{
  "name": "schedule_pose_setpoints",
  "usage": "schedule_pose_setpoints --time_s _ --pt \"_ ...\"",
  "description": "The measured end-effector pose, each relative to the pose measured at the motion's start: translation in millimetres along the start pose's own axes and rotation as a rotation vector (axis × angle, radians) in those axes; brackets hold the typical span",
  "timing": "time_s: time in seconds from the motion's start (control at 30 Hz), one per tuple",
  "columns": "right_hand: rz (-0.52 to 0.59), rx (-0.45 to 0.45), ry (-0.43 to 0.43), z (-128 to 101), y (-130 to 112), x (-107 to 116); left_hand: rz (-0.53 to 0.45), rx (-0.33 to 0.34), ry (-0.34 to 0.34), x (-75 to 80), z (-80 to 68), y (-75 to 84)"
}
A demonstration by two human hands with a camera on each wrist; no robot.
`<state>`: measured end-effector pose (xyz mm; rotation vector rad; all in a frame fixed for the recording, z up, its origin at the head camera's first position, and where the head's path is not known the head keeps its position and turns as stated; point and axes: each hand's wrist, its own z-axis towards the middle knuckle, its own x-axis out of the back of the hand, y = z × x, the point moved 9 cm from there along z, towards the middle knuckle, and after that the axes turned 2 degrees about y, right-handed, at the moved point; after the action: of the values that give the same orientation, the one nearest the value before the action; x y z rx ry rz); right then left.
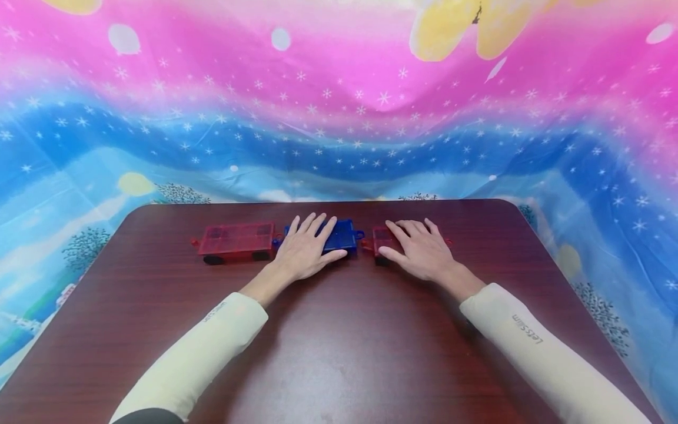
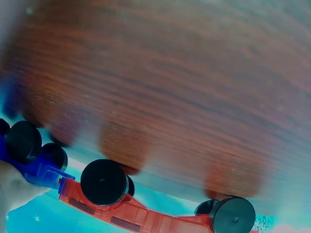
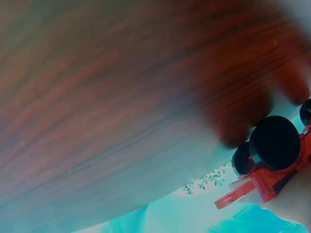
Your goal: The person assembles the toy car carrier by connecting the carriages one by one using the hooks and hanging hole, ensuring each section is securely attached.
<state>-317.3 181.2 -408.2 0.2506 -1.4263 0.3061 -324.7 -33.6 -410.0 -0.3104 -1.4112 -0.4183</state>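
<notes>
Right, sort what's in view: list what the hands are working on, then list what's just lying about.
In hand:
- blue wagon, under the flat left hand
- small red wagon, under the flat right hand

Lying about:
- long red wagon, coupled to the blue one, untouched
- table
- starry backdrop cloth

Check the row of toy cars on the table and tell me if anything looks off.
One gap stands out. The red car and blue car sit hitched under the left hand, while the red car under the right hand sits apart across a small gap, its hook unjoined. Nothing looks broken or tipped.
</notes>
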Motion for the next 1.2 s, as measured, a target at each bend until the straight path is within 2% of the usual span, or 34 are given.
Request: schedule_pose_setpoints --time_s 0.4,1.2 --pt "-0.010 -0.021 -0.025 2 5 -2 -0.052 -0.002 0.042 4.4 -2.0 -3.9" --pt "-0.013 -0.024 -0.044 11 8 -5 -0.046 -0.024 0.025 1.4 -2.3 -3.2"
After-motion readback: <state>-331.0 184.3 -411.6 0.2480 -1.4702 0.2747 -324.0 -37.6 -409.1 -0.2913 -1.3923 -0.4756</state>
